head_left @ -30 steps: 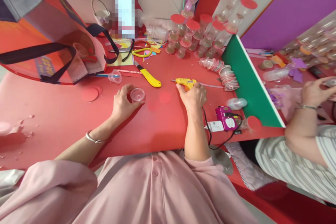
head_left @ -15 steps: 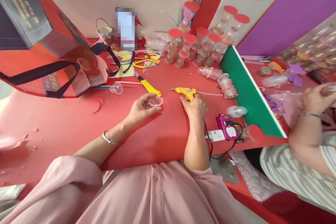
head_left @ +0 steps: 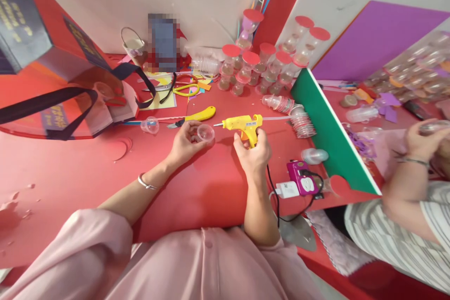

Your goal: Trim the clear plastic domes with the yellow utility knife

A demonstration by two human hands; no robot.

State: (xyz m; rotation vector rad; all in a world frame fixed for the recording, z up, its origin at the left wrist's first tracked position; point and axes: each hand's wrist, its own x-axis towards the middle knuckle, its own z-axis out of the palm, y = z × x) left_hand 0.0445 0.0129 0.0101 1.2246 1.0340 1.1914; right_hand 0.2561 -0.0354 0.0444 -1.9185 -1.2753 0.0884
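Note:
Above the red table, my left hand (head_left: 186, 143) is closed on a small clear plastic cup (head_left: 206, 134), its round mouth turned toward me. My right hand (head_left: 253, 152) wraps the grip of a yellow hot glue gun (head_left: 242, 124). The gun's metal nozzle points left and is close to the cup, a small gap apart. A clear glue stick (head_left: 276, 118) juts from the back of the gun. Just behind my left hand lies a yellow utility knife (head_left: 199, 114) with its blade toward the left.
Cup hourglasses with red discs (head_left: 250, 59) stand at the back. Stacked clear cups (head_left: 302, 122) lie by the green divider (head_left: 333, 126). A purple power adapter (head_left: 301, 178) with cables sits at right. Scissors (head_left: 186, 88) and a red bag (head_left: 70, 79) are left. A co-worker's hand (head_left: 422, 138) is beyond the divider.
My right hand has raised the glue gun off the table and brought its nozzle nearer the cup. The cup has tilted in my left hand, opening more toward me.

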